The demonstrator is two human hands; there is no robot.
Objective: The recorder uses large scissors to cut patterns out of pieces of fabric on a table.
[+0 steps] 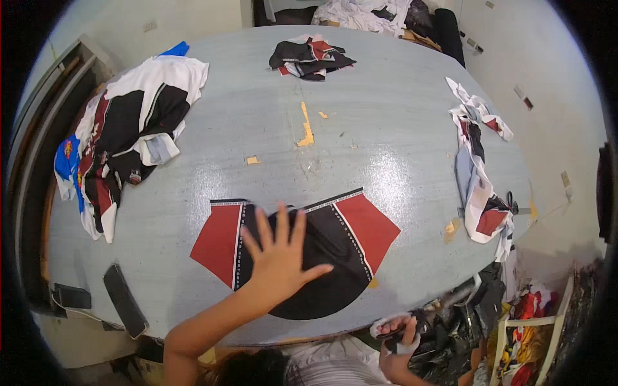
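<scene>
A cut fabric panel (302, 283), black in the middle with red side pieces and white-edged trim strips, lies on the grey-blue table (244, 141) in front of me. My left hand (277, 251) is spread over the black part, palm down, fingers apart and holding nothing. Whether it presses on the cloth or hovers just above, I cannot tell. Low at the right, beside the table's near edge, my right hand (400, 329) has its fingers curled. White wrapping shows around it, and something dark in its grip is too small to name.
Piled garment pieces (141, 122) lie at the left and a smaller black-and-red heap (312, 56) at the far side. White and red cloth strips (476, 174) with dark-handled scissors (512, 202) lie at right. A black flat bar (125, 301) sits at the near left edge.
</scene>
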